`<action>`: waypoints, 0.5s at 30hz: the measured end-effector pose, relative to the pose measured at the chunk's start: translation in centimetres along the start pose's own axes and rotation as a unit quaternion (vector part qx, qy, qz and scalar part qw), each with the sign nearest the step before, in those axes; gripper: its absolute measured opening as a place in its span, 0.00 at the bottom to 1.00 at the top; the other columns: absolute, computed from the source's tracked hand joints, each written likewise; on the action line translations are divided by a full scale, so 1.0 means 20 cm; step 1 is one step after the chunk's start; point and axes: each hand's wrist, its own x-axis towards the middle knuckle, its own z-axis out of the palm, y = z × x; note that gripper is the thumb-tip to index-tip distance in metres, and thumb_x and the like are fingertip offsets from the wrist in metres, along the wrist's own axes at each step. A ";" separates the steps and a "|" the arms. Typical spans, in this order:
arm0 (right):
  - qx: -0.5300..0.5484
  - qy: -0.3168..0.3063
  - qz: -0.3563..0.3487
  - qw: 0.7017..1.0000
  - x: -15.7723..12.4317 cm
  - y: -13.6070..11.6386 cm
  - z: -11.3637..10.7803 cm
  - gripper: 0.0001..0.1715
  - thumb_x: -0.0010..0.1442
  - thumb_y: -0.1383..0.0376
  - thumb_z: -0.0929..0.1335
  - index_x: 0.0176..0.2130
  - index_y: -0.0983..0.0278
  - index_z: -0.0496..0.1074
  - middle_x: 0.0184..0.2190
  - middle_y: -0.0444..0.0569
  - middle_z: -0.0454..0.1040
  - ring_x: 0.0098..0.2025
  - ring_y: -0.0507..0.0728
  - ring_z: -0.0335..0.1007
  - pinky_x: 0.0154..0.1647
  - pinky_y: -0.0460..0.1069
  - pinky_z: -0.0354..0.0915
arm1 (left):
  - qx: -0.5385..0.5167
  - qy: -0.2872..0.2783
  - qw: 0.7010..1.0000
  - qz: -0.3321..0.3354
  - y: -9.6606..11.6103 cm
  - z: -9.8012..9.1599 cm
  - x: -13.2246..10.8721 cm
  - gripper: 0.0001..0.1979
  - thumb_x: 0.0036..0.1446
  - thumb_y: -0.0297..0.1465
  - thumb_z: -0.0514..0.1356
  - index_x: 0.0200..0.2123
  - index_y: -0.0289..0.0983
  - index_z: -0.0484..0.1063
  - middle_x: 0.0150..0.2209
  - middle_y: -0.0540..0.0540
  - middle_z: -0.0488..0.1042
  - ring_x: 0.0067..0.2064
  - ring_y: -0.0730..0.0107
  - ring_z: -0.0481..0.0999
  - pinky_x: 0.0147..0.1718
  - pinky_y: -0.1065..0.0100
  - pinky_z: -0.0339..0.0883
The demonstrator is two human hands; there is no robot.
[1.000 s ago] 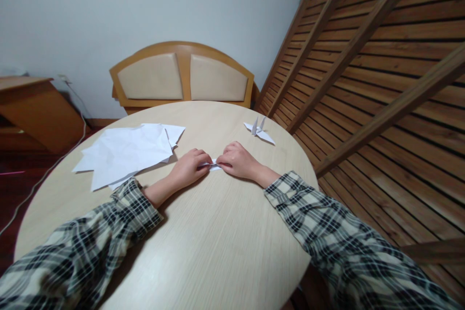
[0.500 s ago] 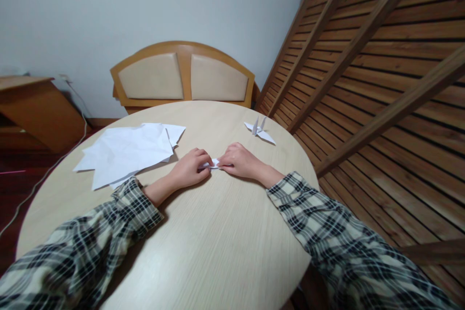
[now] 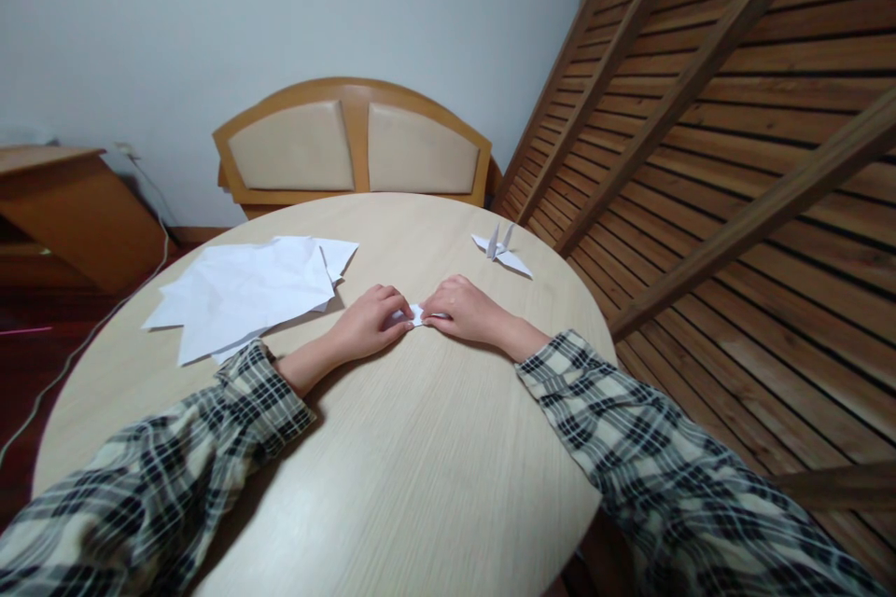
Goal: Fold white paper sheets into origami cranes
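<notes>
Here both forearms lie on the table (image 3: 392, 466); left hand (image 3: 368, 325) and right hand (image 3: 468, 310) fingers pinch the folded paper (image 3: 418, 314).

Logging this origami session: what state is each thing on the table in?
small folded paper: pinched between both hands, on table
left hand: fingertips closed on it
right hand: fingertips closed on it
paper crane: fully folded, untouched
loose sheets: unfolded, overlapping heap

The table (image 3: 420, 448) is pale beige with fine wood grain. The sleeves (image 3: 245, 406) are black-and-cream plaid. The small folded paper (image 3: 418, 315), the far crane (image 3: 501, 252) and the left sheets (image 3: 245, 289) are white. The chair (image 3: 357, 145) is honey-brown with beige pads.
</notes>
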 end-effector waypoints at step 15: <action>-0.037 0.008 0.071 0.997 -0.02 -0.05 0.05 0.12 0.66 0.62 0.62 0.47 0.64 0.69 0.47 0.55 0.70 0.50 0.61 0.61 0.51 0.55 0.55 | -0.006 -0.002 1.000 -0.005 0.01 0.00 0.00 0.08 0.62 0.36 0.57 0.37 0.37 0.71 0.37 0.42 0.71 0.42 0.58 0.69 0.43 0.57 0.65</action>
